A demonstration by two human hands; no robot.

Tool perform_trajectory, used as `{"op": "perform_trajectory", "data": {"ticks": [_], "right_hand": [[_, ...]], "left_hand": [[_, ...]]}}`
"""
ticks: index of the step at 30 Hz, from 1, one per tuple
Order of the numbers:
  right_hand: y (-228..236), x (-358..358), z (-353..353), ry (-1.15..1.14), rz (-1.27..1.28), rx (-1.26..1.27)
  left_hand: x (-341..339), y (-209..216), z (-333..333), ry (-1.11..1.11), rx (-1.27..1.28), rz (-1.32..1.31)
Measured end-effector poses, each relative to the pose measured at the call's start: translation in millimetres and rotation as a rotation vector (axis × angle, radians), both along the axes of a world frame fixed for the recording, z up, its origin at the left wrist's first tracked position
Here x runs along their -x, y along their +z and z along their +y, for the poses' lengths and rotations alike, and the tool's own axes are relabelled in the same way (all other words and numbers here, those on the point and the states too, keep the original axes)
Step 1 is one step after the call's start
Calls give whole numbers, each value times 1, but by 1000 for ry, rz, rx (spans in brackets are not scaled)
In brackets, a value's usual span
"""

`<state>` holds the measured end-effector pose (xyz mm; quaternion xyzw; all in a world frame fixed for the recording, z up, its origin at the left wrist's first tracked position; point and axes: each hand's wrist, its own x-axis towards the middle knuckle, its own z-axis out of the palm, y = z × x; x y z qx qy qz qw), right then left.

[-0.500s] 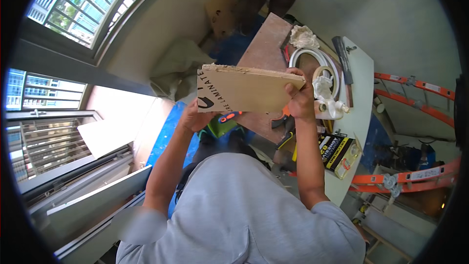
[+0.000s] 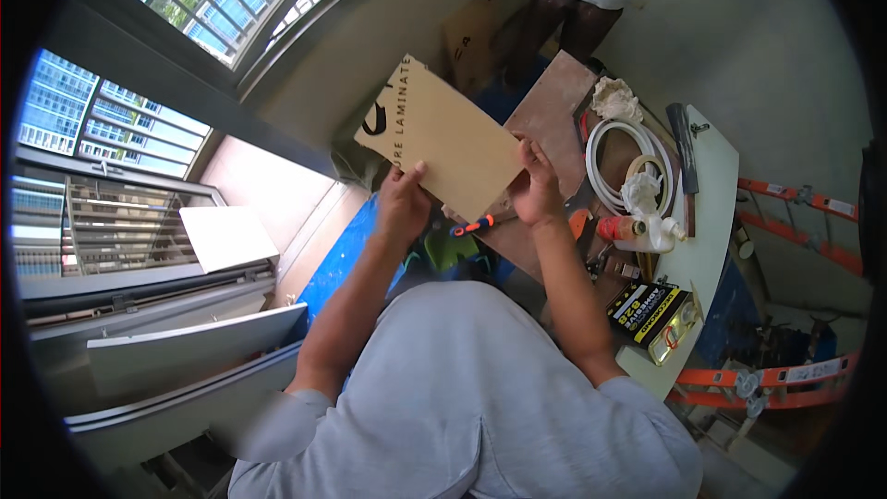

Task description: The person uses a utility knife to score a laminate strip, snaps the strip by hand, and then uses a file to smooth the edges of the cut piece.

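A tan laminate board with dark lettering along its left side is held up in front of me, tilted, its broad face toward me. My left hand grips its lower left edge, thumb on the face. On the right edge, my right hand is closed round the corner, some fingers hidden behind the board. Below it and between my forearms lies a tool with an orange and blue handle, apart from both hands. A brownish worktop extends behind and to the right of the board.
On the right stand a white coil of edging, a white bottle, crumpled white material and a black and yellow box. Orange ladders are beyond. Another person stands at the back; barred windows are at left.
The board has turned from nearly edge-up to showing its broad face, its left end swinging upward. Both hands keep hold of it. My view has shifted, so the surroundings sit further right.
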<state>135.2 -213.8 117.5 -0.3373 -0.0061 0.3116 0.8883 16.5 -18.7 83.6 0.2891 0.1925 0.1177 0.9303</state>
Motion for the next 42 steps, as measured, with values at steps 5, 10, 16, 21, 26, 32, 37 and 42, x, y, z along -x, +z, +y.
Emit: {"op": "perform_trajectory", "data": {"ticks": [5,10,16,21,26,32,37,42], "right_hand": [[-81,-26,-39,23,-61,135],[-90,-22,-36,94,-12,479],[-131,-20,26,228,-585,656],[-51,-6,65,395,-49,366],[-47,8,76,346,-54,238],[-50,15,68,241,-28,271],[-48,15,53,46,-183,352],[-6,21,45,-80,-655,575]], "left_hand": [[11,24,28,51,-250,50],[15,73,36,28,-615,201],[20,77,31,-53,-649,322],[28,77,31,-76,-714,295],[26,75,28,-122,-857,269],[14,64,31,-19,-1004,294],[4,66,32,-45,-860,224],[0,34,55,-133,-462,102]]}}
